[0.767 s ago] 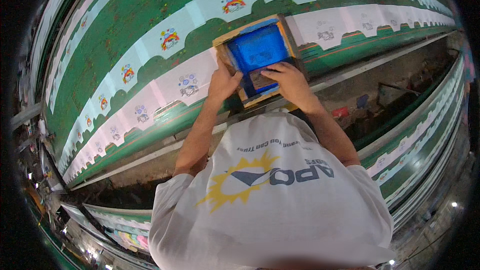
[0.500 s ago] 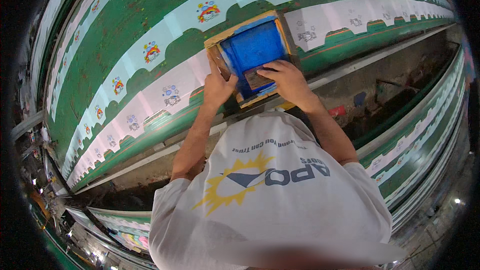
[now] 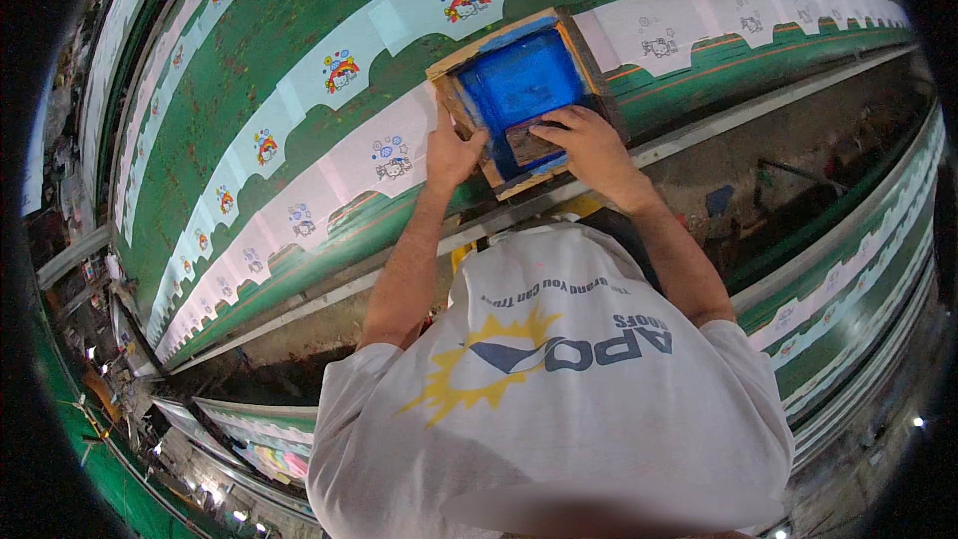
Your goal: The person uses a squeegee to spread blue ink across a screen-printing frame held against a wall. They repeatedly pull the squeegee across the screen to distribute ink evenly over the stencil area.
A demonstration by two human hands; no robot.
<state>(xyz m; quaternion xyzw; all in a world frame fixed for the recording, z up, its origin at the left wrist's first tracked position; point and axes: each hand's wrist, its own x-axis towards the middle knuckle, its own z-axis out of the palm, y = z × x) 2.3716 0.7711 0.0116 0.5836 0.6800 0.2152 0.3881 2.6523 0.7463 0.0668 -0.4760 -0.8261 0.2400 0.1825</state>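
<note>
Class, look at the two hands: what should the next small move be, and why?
Probably slide the brown block away across the blue screen, the left hand steadying the wooden frame. The right hand has the block at the near end, with blue surface open beyond it. The left-hand print shows blue; the right-hand print only grey lines.

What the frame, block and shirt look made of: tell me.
Frame: probably wood, matte, from its tan, paint-stained bars. Block: perhaps wood, dull brown, though the right hand partly covers it. Shirt: likely cotton, matte, given its soft folds.
</note>
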